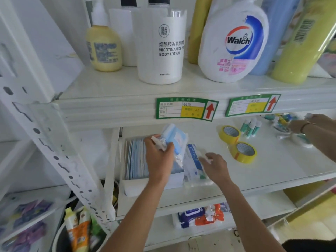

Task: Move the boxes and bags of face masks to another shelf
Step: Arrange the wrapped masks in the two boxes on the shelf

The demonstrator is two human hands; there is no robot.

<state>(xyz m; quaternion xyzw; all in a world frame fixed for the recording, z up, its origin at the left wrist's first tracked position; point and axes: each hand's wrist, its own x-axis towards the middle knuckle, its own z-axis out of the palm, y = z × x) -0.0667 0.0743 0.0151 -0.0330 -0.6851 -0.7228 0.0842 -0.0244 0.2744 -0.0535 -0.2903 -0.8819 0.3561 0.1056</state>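
On the middle shelf stands an open white box filled with blue face masks. My left hand grips a clear bag of blue masks by its crinkled top, held just above the box. Beside the box lies a flat white-and-blue mask bag. My right hand hovers over that bag with fingers spread, touching or nearly touching it.
Two yellow tape rolls and several glue sticks sit to the right. Another person's hands work at the shelf's far right. Bottles line the upper shelf. Wipe packs lie below.
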